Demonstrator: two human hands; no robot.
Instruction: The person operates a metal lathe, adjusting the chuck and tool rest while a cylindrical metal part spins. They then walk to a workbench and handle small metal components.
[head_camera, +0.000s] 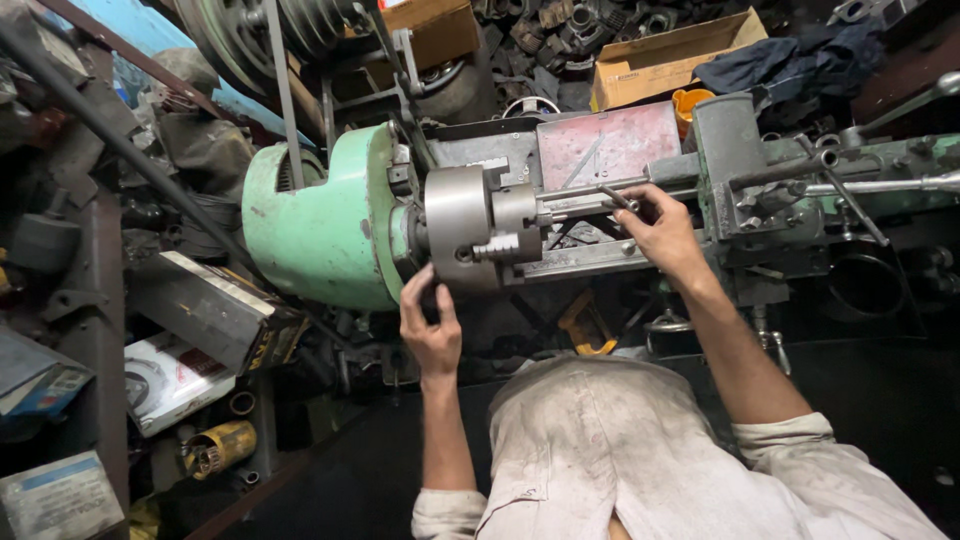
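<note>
At centre frame, a green lathe (320, 225) lies across the view, its steel chuck (462, 232) facing right toward a grey carriage block (728, 165). The left hand (430, 325) reaches up from below and presses its fingers against the lower rim of the chuck; the fingers are bent and close together, resting on the rim rather than wrapped round it. The chuck thus sits directly above and touching this hand. A stepped jaw projects from the chuck face just above and to the right of the fingertips.

The right hand (662, 235) lies further right, over the lathe bed, with its fingers curled narrowly about a thin dark handle (620, 197), near the end of a steel bar (590, 205) that runs from the chuck toward the carriage. Whether the grip closes fully cannot be told. The chuck lies to the left of this hand, apart from it, with the bar between.

Both forearms rise from rolled pale sleeves of a soiled shirt (620, 450) at the bottom edge. A yellow clamp (585, 330) hangs in the dark space under the bed, between the two forearms. Cardboard boxes (665, 60) stand behind the lathe, one holding dark metal parts. At lower left, flat cartons (170, 375) and a yellow cylinder (220, 447) lie on crowded shelves.
</note>
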